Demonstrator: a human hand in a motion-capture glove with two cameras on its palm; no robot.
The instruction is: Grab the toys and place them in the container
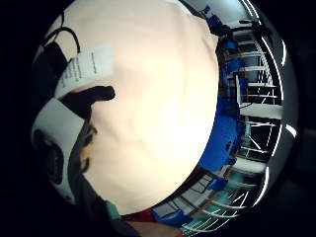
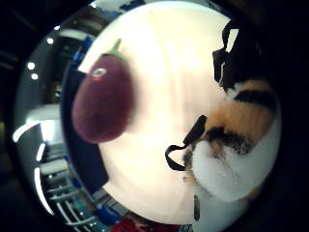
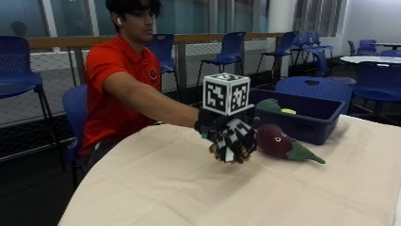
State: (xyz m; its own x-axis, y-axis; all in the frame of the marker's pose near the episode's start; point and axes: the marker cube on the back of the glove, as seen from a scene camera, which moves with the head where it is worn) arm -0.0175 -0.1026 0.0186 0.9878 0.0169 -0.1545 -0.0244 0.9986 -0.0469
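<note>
My gloved right hand (image 3: 228, 135) hangs just above the cream tablecloth (image 3: 188, 188), fingers curled down round a furry orange, black and white plush toy (image 2: 236, 145). In the outside view only a bit of that toy's fur peeks out under the fingers. A purple eggplant plush (image 3: 280, 141) with a green stalk lies on the cloth right beside the hand, also in the thumb side view as eggplant plush (image 2: 104, 104). Behind it stands the dark blue container (image 3: 313, 117), holding a green toy (image 3: 269, 104). The little finger side view shows mostly tablecloth (image 1: 158, 98) and a glove fingertip (image 1: 91, 98).
The person in a red shirt (image 3: 116, 89) sits at the table's far left side. Blue chairs (image 3: 228, 52) and a railing stand behind. The tablecloth stretches bare toward the near edge (image 3: 156, 207).
</note>
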